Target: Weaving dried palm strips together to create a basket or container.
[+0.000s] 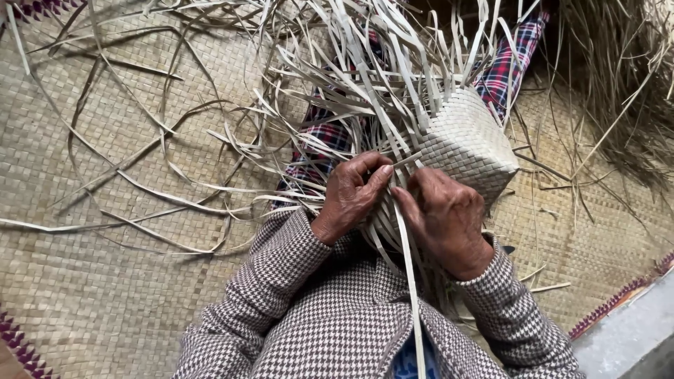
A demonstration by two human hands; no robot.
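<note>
Both hands, left and right, pinch pale flat palm strips at the half-woven square straw basket on the lap; weaving is underway, so next tuck demands firm tension.

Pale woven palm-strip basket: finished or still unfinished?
Unfinished: the pale woven palm-strip basket has loose strips sticking out; both hands pinch strands.

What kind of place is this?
Probably a home floor used for hand-weaving: a tan woven floor mat, loose pale leaf strips, and a half-made pale woven basket worked by both hands.
</note>
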